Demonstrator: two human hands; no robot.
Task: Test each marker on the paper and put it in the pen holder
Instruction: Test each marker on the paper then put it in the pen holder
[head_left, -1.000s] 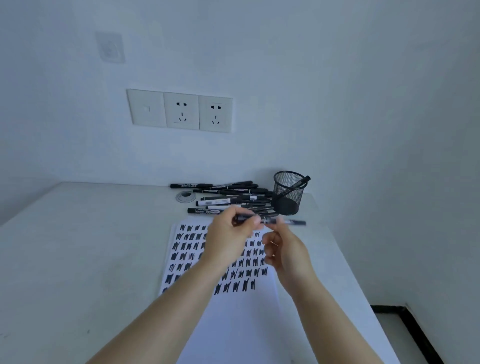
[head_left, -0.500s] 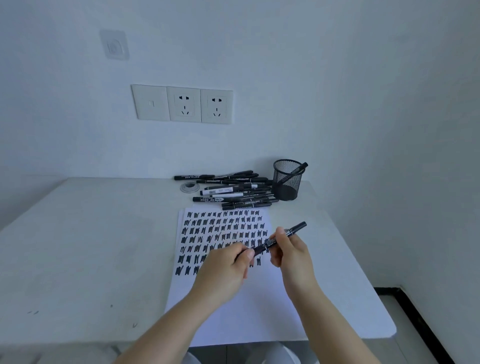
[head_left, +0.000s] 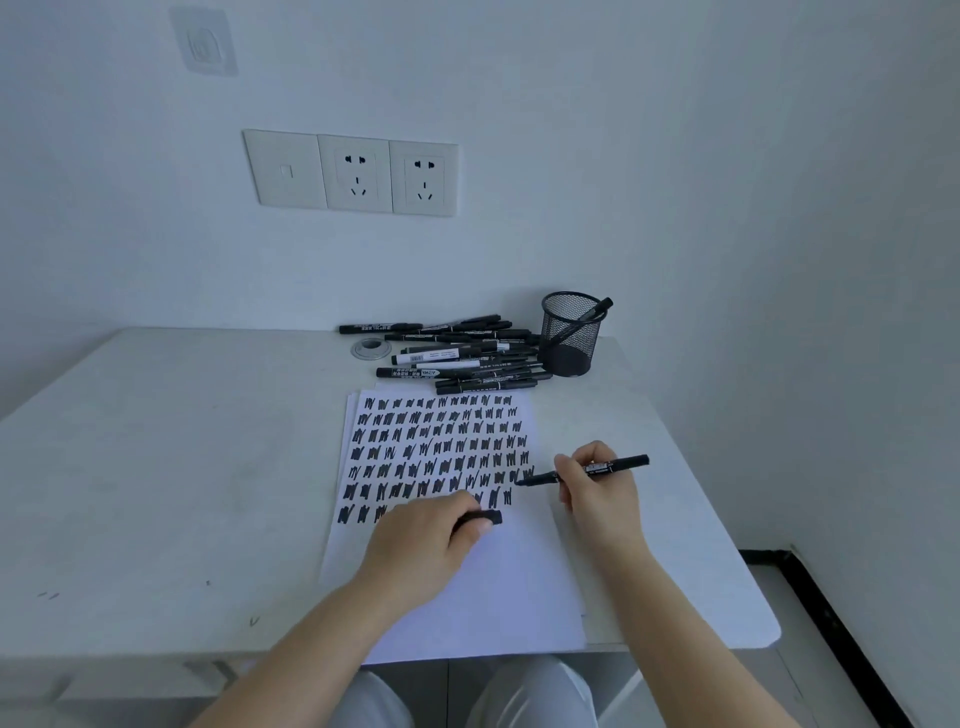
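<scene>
My right hand (head_left: 597, 493) grips an uncapped black marker (head_left: 618, 464), its tip touching the right edge of the paper (head_left: 467, 587) beside the rows of black scribbles. My left hand (head_left: 426, 540) rests on the paper and pinches the marker's black cap (head_left: 485, 517). A pile of black markers (head_left: 457, 358) lies at the back of the table. To the pile's right stands the black mesh pen holder (head_left: 569, 332) with one marker leaning inside.
The white table (head_left: 156, 467) ends near my body and at the right, where the floor drops away. A round grommet (head_left: 370, 348) sits left of the pile. Wall sockets (head_left: 353, 174) hang above.
The hands pulled the cap off the marker and came down from mid-air. The left hand now rests on the paper with the cap; the right has set the tip on the paper.
</scene>
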